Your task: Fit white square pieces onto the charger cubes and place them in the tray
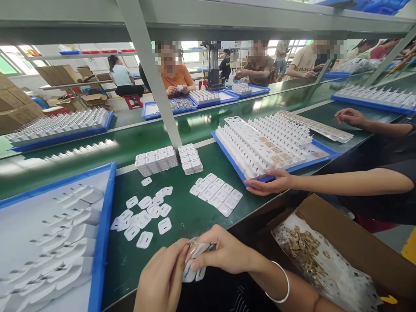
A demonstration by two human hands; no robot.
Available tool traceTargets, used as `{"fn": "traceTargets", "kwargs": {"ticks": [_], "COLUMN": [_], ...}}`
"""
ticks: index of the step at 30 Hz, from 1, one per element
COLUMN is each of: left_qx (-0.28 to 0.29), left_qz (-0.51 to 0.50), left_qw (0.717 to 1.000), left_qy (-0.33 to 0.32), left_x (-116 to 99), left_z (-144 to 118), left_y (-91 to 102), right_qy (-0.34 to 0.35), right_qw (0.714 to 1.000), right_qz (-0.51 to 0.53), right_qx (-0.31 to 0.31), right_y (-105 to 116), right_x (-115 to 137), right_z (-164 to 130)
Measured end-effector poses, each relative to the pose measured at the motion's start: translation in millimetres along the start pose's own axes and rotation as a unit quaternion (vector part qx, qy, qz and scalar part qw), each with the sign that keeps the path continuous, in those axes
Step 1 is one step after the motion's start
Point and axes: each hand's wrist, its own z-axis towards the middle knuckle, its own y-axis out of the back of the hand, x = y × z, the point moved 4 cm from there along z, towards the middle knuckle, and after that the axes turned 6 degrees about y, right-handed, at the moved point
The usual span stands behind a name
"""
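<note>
My left hand [165,272] and my right hand [225,251] meet at the table's front edge. Between them is a small bent cluster of white slotted pads [189,274], pinched by the fingers of both hands. My fingers cover part of the cluster. Just beyond, loose white pads [143,219] with rounded corners and a slot lie scattered on the green table. To their right rests a flat sheet of joined pads [217,193]. Farther back stand a wide stack of pad sheets [156,161] and a smaller stack [190,159].
At the left, a blue-rimmed tray [108,208] holds rows of white pronged parts. A co-worker's hand [273,182] touches another filled blue tray [234,167] at the right. Below it sits a cardboard box [338,225] with scraps. A slanted metal post [152,73] rises behind the stacks.
</note>
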Motion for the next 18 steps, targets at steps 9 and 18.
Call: {"fn": "traceTargets", "kwargs": {"ticks": [9, 18], "left_qx": [-0.091, -0.163], "left_qz": [-0.056, 0.171], "left_qw": [0.969, 0.958], "left_qy": [0.221, 0.162], "left_x": [8, 23], "left_z": [14, 20], "left_y": [-1.8, 15.3], "right_qy": [-0.097, -0.108], "right_qw": [0.993, 0.988], "right_qz": [0.010, -0.016], "right_qx": [-0.063, -0.111], "right_y": [17, 44], "right_x": [-2, 7], "right_z": [-7, -22]}}
